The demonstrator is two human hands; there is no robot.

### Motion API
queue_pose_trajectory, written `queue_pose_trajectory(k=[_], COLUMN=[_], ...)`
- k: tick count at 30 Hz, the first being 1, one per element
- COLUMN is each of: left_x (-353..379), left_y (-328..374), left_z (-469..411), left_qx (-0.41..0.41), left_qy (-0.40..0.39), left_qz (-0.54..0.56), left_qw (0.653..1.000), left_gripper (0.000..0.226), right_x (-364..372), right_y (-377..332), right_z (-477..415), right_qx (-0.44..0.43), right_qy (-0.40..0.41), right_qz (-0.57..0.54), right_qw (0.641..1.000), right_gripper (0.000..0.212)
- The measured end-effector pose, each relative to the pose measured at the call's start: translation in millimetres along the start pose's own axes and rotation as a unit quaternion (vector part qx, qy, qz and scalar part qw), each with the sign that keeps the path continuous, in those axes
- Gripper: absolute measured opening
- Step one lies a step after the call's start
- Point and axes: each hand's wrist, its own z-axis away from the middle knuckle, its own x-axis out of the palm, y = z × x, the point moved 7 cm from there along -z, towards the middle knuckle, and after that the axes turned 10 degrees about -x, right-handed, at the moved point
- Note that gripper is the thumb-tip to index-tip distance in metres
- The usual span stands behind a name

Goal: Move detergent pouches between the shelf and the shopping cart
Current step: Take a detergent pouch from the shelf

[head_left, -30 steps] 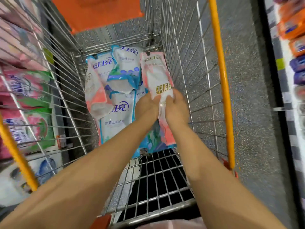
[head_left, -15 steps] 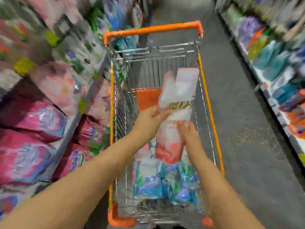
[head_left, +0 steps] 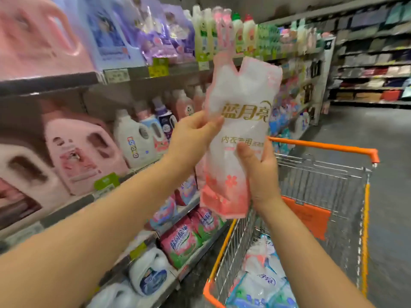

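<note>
I hold a white and pink detergent pouch upright in the air, between the shelf on my left and the shopping cart at lower right. My left hand pinches the pouch's left edge near the gold lettering. My right hand grips its lower right side, thumb across the front. Several blue and white pouches lie in the bottom of the cart.
The shelf rows hold pink and white detergent jugs, bottles and pink refill bags. An orange child-seat flap hangs inside the cart. The grey aisle floor runs to the right, with more shelving at the far end.
Both hands have lifted the pink pouch out of the cart and up to shelf height. My view has swung up from the cart's bottom toward the shelf on the left.
</note>
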Motion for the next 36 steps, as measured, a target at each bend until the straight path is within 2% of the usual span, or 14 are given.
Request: queue_pose_trajectory(k=[9, 16, 19, 23, 26, 29, 32, 36], left_x=[-174.8, -328.2, -402.0, -490.0, -551.1, -605.7, -660.9, -723.7], left_y=[104.6, 163.4, 186.2, 201.5, 201.7, 200.9, 204.6, 218.6], left_z=[103.4, 193.3, 238.4, 289.9, 316.1, 329.5, 333.6, 324.4], left_qx=[0.06, 0.062, 0.061, 0.045, 0.018, -0.012, -0.024, -0.028], left_qy=[0.167, 0.266, 0.333, 0.401, 0.461, 0.49, 0.512, 0.518], left_qz=[-0.041, -0.05, -0.083, -0.098, -0.096, -0.11, -0.133, -0.202], left_qw=[0.983, 0.961, 0.937, 0.909, 0.882, 0.865, 0.848, 0.831], left_gripper=[0.011, 0.011, 0.011, 0.01, 0.019, 0.027, 0.033, 0.02], right_x=[187.8, 354.4, 437.0, 540.5, 608.0, 665.4, 721.0, 794.0], right_y=[-93.3, -144.2, -162.0, -175.9, -174.1, -171.4, -167.4, -163.7], right_z=[47.7, 106.4, 140.5, 188.7, 216.0, 235.2, 241.6, 237.3], right_qx=[-0.047, -0.062, -0.051, -0.053, -0.054, -0.051, -0.062, -0.103], right_qy=[-0.146, -0.241, -0.298, -0.362, -0.39, -0.42, -0.442, -0.462], right_qz=[-0.068, -0.112, -0.15, -0.167, -0.158, -0.139, -0.147, -0.151], right_qw=[0.986, 0.962, 0.941, 0.915, 0.905, 0.895, 0.883, 0.868], right_gripper=[0.054, 0.048, 0.047, 0.062, 0.062, 0.069, 0.055, 0.067])
